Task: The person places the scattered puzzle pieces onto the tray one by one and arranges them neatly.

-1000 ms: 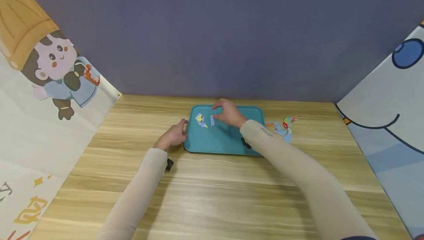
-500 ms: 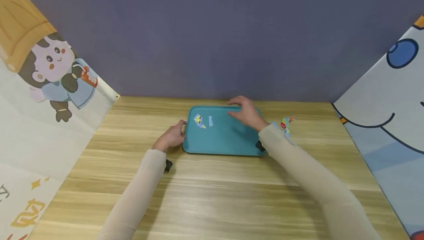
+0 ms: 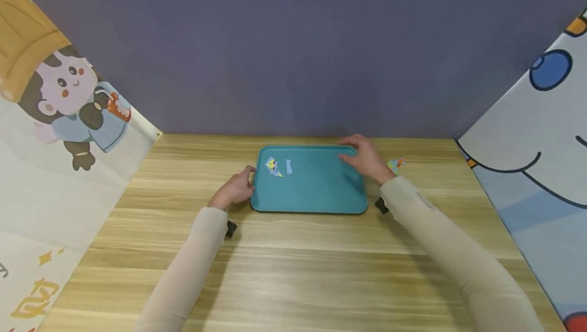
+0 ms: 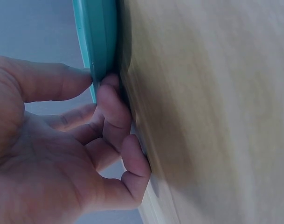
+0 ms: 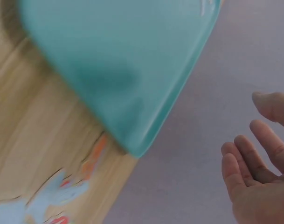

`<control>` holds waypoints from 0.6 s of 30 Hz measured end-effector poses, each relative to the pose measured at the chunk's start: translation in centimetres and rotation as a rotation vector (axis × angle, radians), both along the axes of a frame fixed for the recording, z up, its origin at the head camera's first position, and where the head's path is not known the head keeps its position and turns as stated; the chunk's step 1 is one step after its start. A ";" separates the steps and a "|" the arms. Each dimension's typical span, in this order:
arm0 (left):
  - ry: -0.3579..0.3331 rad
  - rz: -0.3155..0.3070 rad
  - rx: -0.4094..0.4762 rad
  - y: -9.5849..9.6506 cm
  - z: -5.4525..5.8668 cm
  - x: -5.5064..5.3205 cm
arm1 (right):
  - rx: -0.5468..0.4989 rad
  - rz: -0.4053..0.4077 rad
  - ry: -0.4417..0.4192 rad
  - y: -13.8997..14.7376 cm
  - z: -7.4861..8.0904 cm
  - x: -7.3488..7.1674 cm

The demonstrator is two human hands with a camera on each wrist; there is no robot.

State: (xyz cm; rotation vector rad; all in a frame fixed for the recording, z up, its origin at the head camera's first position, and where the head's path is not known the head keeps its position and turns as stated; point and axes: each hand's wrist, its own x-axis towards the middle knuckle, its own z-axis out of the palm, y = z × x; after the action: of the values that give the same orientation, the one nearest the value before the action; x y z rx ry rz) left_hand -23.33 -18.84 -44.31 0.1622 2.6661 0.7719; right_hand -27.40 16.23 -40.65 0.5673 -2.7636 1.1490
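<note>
A teal tray (image 3: 316, 189) lies on the wooden table. At its left edge my left hand (image 3: 235, 188) holds on; in the left wrist view, the thumb (image 4: 62, 83) touches the tray's rim and a finger curls beneath it. Inside the tray's left part are a small yellow-and-lilac flat piece (image 3: 271, 165) and a light-blue strip (image 3: 288, 167). Over the tray's right end hovers my right hand (image 3: 366, 160), fingers spread apart with nothing between them. Colourful flat cutouts lie right of the tray, among them a light-blue one (image 5: 55, 192); one cutout (image 3: 395, 164) is partly behind the right hand.
A dark grey-blue wall (image 3: 298, 57) rises behind the table's back edge. Cartoon-printed panels, a left panel (image 3: 27, 179) and a right panel (image 3: 541, 154), flank the table. Wooden tabletop (image 3: 284, 271) extends in front of the tray.
My right hand has moved rightward from above the light-blue strip to the tray's right end. The strip stays in the tray. My left hand keeps to the tray's left edge.
</note>
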 end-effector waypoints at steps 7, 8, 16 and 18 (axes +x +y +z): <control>0.006 -0.014 0.004 -0.1 -0.2 -0.2 | 0.015 -0.052 -0.041 2.1 -0.8 0.4; 0.005 -0.011 0.003 -0.1 -0.2 -0.2 | 0.016 -0.063 -0.056 2.4 -1.0 0.5; -0.008 0.001 -0.003 -0.2 -0.3 -0.3 | 0.054 -0.091 -0.099 4.7 -1.9 0.4; -0.008 -0.003 0.001 -0.2 -0.4 -0.3 | 0.066 -0.089 -0.101 5.1 -2.1 0.4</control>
State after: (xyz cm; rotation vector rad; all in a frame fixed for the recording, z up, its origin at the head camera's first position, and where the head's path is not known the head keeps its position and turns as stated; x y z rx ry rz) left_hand -23.64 -19.04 -44.70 0.1629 2.6577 0.7721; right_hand -27.00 21.28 -42.72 0.3977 -2.8889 1.0998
